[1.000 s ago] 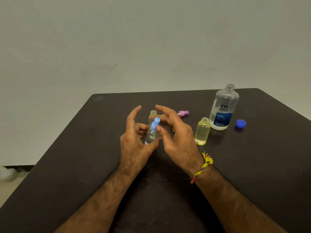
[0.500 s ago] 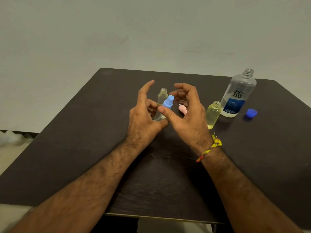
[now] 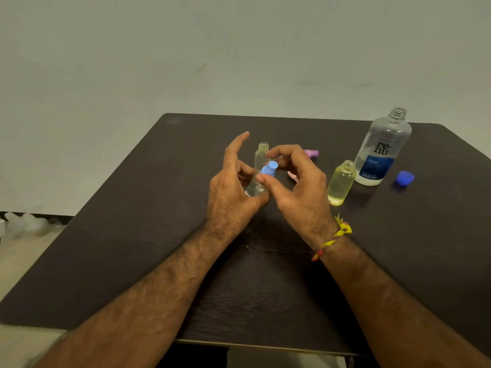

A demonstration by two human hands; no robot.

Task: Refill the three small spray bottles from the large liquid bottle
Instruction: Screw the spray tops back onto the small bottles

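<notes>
A dark table (image 3: 398,261) carries the uncapped large liquid bottle (image 3: 380,152) at far right, its blue cap (image 3: 404,178) beside it. The left hand (image 3: 233,192) grips 1 small spray bottle (image 3: 255,185) while the right hand (image 3: 297,187) pinches its blue sprayer top (image 3: 269,168). 2 open small bottles, yellowish (image 3: 341,183) and clear (image 3: 261,155), stand nearby, a purple sprayer (image 3: 311,153) behind.

Right hand (image 3: 297,189): fingers, spread open a second ago, now curl over the blue spray cap (image 3: 269,168), thumb pressing its side. Purple spray cap (image 3: 310,153): hidden behind the hand half a second ago, now visible beyond the blue spray cap, on its right.
</notes>
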